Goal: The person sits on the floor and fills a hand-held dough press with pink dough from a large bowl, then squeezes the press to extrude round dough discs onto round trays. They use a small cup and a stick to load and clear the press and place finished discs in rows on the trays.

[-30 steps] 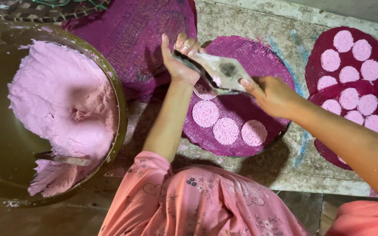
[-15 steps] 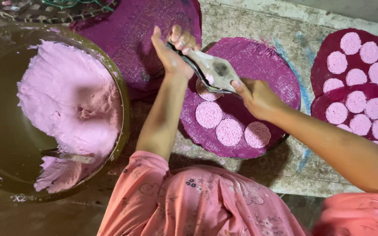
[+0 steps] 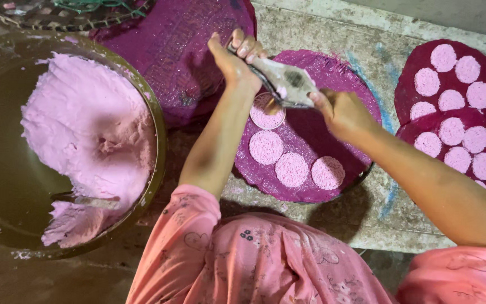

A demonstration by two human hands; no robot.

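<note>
Head view: left hand (image 3: 233, 62) and right hand (image 3: 341, 110) both clamp a metal press (image 3: 285, 83) above the purple round mat (image 3: 361, 95) — fingers closed tight. Best kept level over the fresh pink disc (image 3: 265, 117), clear of neighbouring discs.

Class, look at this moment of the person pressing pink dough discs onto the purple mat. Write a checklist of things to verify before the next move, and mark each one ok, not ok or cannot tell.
1. Both hands on the tool: left hand and right hand grip the metal press at opposite ends. Ok.
2. Press sits over the mat: it is above the round purple mat. Ok.
3. Newest disc released cleanly: the press partly hides it. Cannot tell.
4. Room for more: four discs on the mat, its upper right part bare. Ok.
5. Dough supply: plenty of pink dough in the big bowl. Ok.
6. Press refilled: its inside is hidden. Cannot tell.
</note>
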